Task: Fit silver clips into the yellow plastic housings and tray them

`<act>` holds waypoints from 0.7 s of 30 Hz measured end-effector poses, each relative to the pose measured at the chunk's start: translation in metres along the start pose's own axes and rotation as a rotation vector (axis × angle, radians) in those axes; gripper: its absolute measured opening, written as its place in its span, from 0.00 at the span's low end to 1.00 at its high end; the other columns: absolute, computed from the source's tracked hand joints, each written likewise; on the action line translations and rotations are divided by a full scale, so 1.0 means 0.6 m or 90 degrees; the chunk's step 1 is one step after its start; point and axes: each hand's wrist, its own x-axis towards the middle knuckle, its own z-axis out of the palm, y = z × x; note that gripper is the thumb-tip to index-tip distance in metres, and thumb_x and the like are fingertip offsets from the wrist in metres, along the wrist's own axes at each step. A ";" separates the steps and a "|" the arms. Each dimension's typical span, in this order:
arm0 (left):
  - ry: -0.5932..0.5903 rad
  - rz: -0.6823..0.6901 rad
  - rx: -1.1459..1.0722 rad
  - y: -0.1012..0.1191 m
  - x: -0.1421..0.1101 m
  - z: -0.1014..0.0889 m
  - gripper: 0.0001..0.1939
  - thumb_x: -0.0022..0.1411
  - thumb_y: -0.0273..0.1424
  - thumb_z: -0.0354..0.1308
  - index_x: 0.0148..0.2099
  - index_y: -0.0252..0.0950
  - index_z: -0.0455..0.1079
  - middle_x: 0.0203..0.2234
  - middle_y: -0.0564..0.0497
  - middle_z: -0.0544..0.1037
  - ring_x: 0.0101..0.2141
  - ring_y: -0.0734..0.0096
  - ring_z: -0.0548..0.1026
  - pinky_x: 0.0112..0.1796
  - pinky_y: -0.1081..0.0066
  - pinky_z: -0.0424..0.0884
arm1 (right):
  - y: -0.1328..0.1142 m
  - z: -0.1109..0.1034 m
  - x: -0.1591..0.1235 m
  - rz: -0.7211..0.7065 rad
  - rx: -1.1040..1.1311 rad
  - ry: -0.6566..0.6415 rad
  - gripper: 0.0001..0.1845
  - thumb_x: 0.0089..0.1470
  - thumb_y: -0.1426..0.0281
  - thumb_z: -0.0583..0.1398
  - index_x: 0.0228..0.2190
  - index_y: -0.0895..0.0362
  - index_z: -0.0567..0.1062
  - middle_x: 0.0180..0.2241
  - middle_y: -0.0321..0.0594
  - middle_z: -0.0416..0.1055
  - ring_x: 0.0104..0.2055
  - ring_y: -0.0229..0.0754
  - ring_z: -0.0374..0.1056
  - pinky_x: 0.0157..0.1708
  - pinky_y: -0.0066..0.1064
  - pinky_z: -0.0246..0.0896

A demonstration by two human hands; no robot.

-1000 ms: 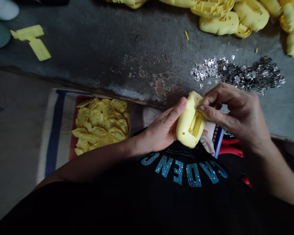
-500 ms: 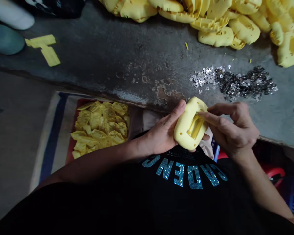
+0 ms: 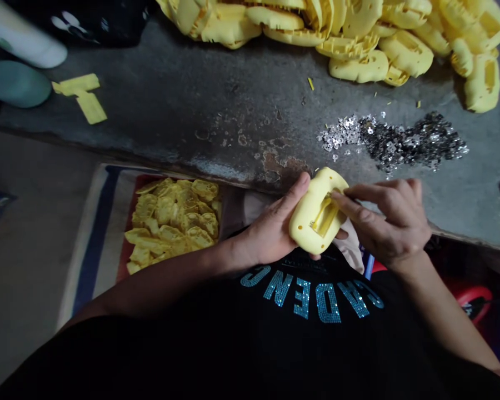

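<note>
Beside the worktop (image 3: 162, 116), my left hand (image 3: 270, 230) clasps a yellow shell (image 3: 312, 203), probably light, stiff and best held by its sides; my right hand's (image 3: 394, 219) fingers reach its slot (image 3: 328, 218), whether pinching I cannot tell.

The yellow plastic shell (image 3: 306, 214) is an elongated, rounded, matte casing, held up at 3 o'clock from the middle of the view. Its long axis tilts from 1 o'clock to 7 o'clock, with the outer face turned up. A long, open recess (image 3: 327, 220) runs the same way through that face; its 1 o'clock end is partly covered. Small round holes (image 3: 300, 227) show near the shell's 1, 6 and 8 o'clock edges.
</note>
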 end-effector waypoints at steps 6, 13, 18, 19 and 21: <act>-0.004 -0.001 0.023 0.005 -0.005 0.003 0.42 0.72 0.67 0.60 0.70 0.40 0.76 0.43 0.39 0.89 0.36 0.52 0.88 0.24 0.68 0.81 | -0.008 -0.003 0.014 0.050 0.081 0.053 0.24 0.68 0.75 0.69 0.57 0.35 0.87 0.47 0.38 0.87 0.40 0.49 0.80 0.41 0.46 0.70; -0.004 0.025 0.051 0.006 -0.004 0.012 0.41 0.70 0.66 0.63 0.70 0.42 0.76 0.47 0.40 0.90 0.38 0.50 0.90 0.23 0.67 0.82 | -0.025 -0.006 0.029 0.134 0.200 0.025 0.17 0.65 0.75 0.71 0.50 0.41 0.89 0.41 0.38 0.83 0.43 0.49 0.80 0.44 0.46 0.74; 0.046 0.084 0.082 0.006 -0.007 0.023 0.36 0.69 0.63 0.68 0.65 0.42 0.80 0.49 0.44 0.90 0.50 0.46 0.89 0.32 0.65 0.85 | -0.025 -0.009 0.040 0.099 0.155 -0.012 0.13 0.64 0.73 0.72 0.47 0.43 0.86 0.38 0.38 0.82 0.42 0.51 0.79 0.45 0.49 0.73; 0.060 0.096 0.085 0.004 -0.007 0.023 0.34 0.69 0.62 0.70 0.63 0.43 0.81 0.49 0.45 0.90 0.51 0.47 0.89 0.36 0.65 0.85 | -0.025 -0.010 0.043 0.094 0.151 -0.020 0.12 0.65 0.73 0.72 0.46 0.44 0.85 0.38 0.38 0.82 0.41 0.51 0.78 0.45 0.49 0.73; 0.083 0.111 0.082 0.000 -0.007 0.023 0.32 0.68 0.61 0.71 0.61 0.43 0.82 0.48 0.47 0.90 0.51 0.49 0.89 0.40 0.64 0.86 | -0.024 -0.011 0.048 0.081 0.139 -0.038 0.09 0.65 0.72 0.71 0.44 0.45 0.84 0.38 0.38 0.82 0.40 0.52 0.78 0.45 0.50 0.71</act>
